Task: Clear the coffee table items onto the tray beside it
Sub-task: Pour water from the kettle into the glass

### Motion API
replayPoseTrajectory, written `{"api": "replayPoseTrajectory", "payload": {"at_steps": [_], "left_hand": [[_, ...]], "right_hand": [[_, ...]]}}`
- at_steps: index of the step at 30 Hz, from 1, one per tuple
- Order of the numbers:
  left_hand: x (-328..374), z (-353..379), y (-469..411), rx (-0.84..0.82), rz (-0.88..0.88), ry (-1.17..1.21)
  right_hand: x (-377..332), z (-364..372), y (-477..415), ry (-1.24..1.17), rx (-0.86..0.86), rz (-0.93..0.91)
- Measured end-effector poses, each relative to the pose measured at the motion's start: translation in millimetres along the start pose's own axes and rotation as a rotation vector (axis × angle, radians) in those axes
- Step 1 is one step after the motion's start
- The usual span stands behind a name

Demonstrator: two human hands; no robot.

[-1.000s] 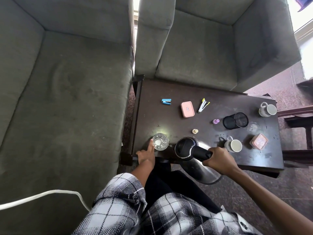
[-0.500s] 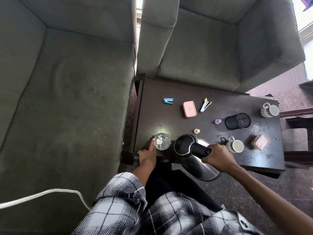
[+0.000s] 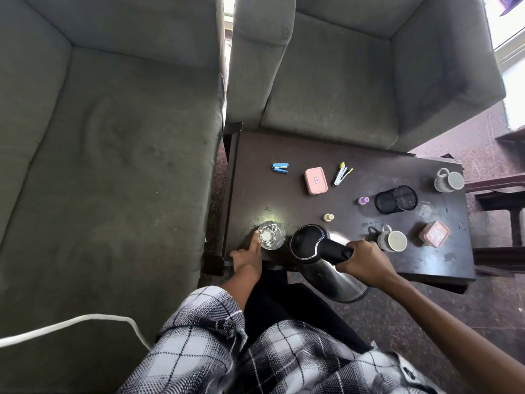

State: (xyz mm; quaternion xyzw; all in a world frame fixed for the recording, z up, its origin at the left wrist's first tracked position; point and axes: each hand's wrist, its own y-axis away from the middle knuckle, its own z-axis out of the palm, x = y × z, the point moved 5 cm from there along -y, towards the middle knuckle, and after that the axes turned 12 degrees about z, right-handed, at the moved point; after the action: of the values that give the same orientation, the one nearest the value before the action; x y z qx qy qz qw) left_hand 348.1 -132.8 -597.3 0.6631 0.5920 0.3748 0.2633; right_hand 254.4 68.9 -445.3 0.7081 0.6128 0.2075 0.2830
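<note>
Far left: grey sofa [image 3: 99, 166], white cable [image 3: 71, 322] draped over its near corner. Next, the dark desk [image 3: 255, 194], set between the sofa and a grey armchair [image 3: 369, 81] behind it.

At the desk's near left corner: left hand [image 3: 247, 257] resting on the edge, index finger laid straight against the side of a clear glass [image 3: 272, 235], thumb spread away, nothing gripped. Glass on the desk, just beside the kettle's lid.

Farther back: a blue stapler [image 3: 280, 168] lying alone, then a pink box [image 3: 316, 180] lying flat, then a yellow-and-white stapler [image 3: 342, 174] just right of it.

Front middle: steel kettle [image 3: 335, 280] with black lid and handle, lid end next to the glass, wider base out past the desk's near edge. Right hand [image 3: 366, 260] wrapped tightly round the black handle, holding the kettle.

Behind the kettle: a small cream cap [image 3: 328, 217]. Right of that: a small purple piece [image 3: 363, 200], close to a black mesh pen cup [image 3: 396, 199].

Just beyond the right hand's knuckles: a pale mug [image 3: 392, 241], handle to the left. Right again: a pink lidded tub [image 3: 434, 234]. At the far right corner: a second mug [image 3: 449, 180].

Along the bottom: a checked sleeve [image 3: 204, 322].
</note>
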Motion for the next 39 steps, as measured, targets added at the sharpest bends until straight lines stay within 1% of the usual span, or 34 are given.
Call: {"api": "replayPoseTrajectory", "payload": {"at_steps": [6,11,18,20,24,25,27,29,31,33,36,39], "left_hand": [[0.7,-0.6,0.8,-0.009,0.001,-0.014],[3.7,-0.4,1.2,0.001,0.002,-0.020],[8.4,1.6,-1.2,0.022,0.012,0.008],[7.6,1.3,-2.0,0.016,0.000,0.121],[9.1,-10.0,-1.5,0.042,0.000,0.497],[10.8,-16.1,-2.0,0.087,0.011,0.572],[15.9,-32.1,-0.2,0.238,0.025,0.760],[25.0,-47.1,3.2,0.361,0.014,1.035],[37.2,-56.9,0.2,0.434,0.002,1.307],[50.4,-54.4,-19.1,0.455,-0.010,1.498],[87.2,-99.1,9.0,0.458,0.039,1.592],[127.4,-131.2,22.4,0.407,0.179,1.624]], "right_hand": [[4.9,2.1,2.9,-0.017,0.014,-0.003],[12.6,3.2,3.0,-0.080,0.020,0.022],[21.1,8.2,2.9,-0.168,0.011,-0.013],[24.4,10.2,2.4,-0.200,0.006,-0.010],[30.8,12.1,1.2,-0.271,-0.003,0.023],[33.0,11.7,1.3,-0.286,0.005,0.026],[38.7,10.4,2.5,-0.333,0.010,0.023],[46.8,7.3,5.9,-0.401,0.007,0.034],[56.1,1.9,12.3,-0.484,0.004,0.068],[65.8,-7.2,22.2,-0.591,0.002,0.104],[85.7,-23.6,39.4,-0.747,0.015,0.155],[117.3,-34.7,55.3,-0.864,0.070,0.217]]}}
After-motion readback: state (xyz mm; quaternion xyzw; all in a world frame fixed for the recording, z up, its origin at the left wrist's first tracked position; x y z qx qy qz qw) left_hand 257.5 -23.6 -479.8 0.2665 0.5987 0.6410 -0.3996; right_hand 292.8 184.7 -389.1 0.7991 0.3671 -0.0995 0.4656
